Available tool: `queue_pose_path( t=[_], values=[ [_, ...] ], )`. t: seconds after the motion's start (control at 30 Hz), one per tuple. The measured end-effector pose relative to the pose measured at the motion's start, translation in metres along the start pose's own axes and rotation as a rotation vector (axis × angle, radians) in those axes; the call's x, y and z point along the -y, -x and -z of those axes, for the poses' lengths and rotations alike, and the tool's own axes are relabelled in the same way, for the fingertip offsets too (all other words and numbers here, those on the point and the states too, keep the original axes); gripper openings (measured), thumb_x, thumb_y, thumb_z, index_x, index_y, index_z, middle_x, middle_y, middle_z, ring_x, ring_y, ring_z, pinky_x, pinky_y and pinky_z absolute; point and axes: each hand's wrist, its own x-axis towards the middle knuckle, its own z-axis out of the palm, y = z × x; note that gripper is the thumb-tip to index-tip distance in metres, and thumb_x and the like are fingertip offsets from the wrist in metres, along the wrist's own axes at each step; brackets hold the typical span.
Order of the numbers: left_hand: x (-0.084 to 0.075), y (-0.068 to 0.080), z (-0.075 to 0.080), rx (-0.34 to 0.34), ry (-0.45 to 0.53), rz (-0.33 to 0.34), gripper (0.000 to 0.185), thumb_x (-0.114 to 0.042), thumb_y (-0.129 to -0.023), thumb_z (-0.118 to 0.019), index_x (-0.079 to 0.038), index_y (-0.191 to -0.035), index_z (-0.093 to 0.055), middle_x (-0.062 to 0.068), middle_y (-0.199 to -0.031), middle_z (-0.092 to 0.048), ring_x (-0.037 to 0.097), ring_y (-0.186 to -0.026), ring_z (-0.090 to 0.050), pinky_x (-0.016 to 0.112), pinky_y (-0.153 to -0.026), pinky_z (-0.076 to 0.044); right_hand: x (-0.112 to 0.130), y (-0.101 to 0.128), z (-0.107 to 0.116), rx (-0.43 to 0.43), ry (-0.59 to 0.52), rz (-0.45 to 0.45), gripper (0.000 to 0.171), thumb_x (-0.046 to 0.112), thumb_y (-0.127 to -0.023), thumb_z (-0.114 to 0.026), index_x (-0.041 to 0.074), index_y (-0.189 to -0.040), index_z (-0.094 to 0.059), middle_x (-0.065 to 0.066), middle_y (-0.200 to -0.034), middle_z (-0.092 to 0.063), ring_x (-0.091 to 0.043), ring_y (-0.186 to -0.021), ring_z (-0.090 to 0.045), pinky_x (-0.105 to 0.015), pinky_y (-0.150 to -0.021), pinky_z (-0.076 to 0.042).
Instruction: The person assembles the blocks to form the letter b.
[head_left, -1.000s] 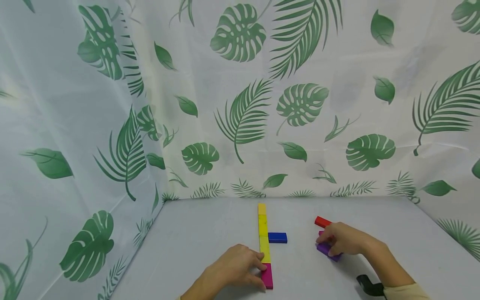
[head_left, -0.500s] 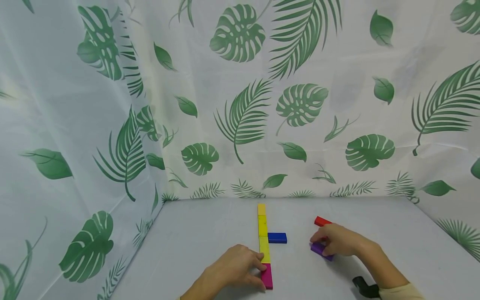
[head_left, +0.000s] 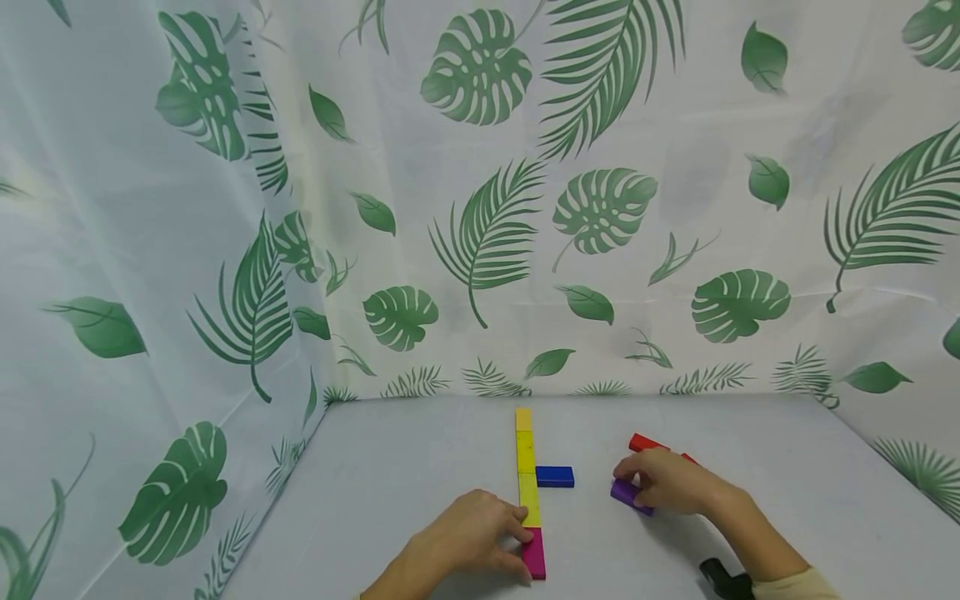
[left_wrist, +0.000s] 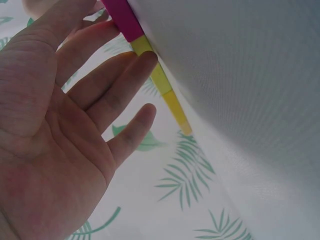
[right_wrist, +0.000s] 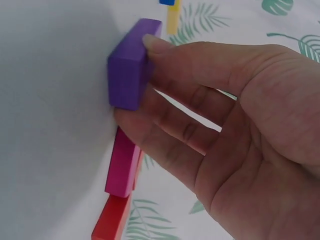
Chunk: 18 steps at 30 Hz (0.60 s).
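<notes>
From where I stand, the right hand [head_left: 678, 482] pinches the purple block [head_left: 632, 497], thumb on 1 side and fingers on the other; this grip is clamped. The purple block is near the white table surface [head_left: 390, 450], to the right of the blue block [head_left: 555, 477] and apart from it. Whether it touches the table, I cannot tell.

The left hand [head_left: 480, 533] has its fingers on the magenta block [head_left: 534, 557], with the thumb by the near end. Whether it pinches this block or only rests there, I cannot tell.

The magenta block makes the near end of a straight row with 3 yellow blocks [head_left: 527, 451]. The blue block touches the right side of this row, pointing outward. Behind the right hand lies a red block [head_left: 647, 442], partly covered. The right wrist view shows also another magenta block [right_wrist: 121, 167]. A leaf-printed cloth [head_left: 480, 342] hangs behind the table.
</notes>
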Motion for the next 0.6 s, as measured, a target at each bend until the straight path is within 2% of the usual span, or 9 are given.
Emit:
queue_pose_path(
  t=[0.2, 0.4, 0.6],
  values=[
    [0.000, 0.000, -0.001, -0.001, 0.005, 0.003, 0.045, -0.058, -0.081, -0.084, -0.038, -0.120, -0.078, -0.015, -0.129, -0.072, 0.001, -0.118, -0.067, 0.028, -0.100, -0.053, -0.003, -0.003, -0.005, -0.019, 0.039, 0.042, 0.033, 0.004, -0.088, -0.079, 0.009, -0.120, -0.075, 0.001, -0.108, -0.072, -0.019, -0.097, -0.065, -0.041, -0.084, -0.061],
    [0.000, -0.001, -0.002, -0.004, -0.011, -0.002, 0.045, -0.058, -0.081, -0.084, -0.038, -0.120, -0.078, -0.015, -0.129, -0.072, 0.001, -0.117, -0.067, 0.027, -0.099, -0.053, -0.003, -0.006, -0.008, -0.043, 0.085, 0.073, 0.032, 0.004, -0.090, -0.077, 0.009, -0.122, -0.076, -0.001, -0.112, -0.073, -0.022, -0.104, -0.067, -0.048, -0.089, -0.060],
    [0.001, -0.001, -0.003, -0.012, -0.019, -0.006, 0.044, -0.059, -0.081, -0.083, -0.038, -0.119, -0.078, -0.014, -0.130, -0.072, 0.002, -0.118, -0.067, 0.029, -0.101, -0.054, -0.002, -0.011, -0.016, -0.093, 0.165, 0.077, 0.033, 0.006, -0.091, -0.076, 0.014, -0.123, -0.078, 0.004, -0.104, -0.068, -0.016, -0.098, -0.063, -0.035, -0.083, -0.060]
  ],
)
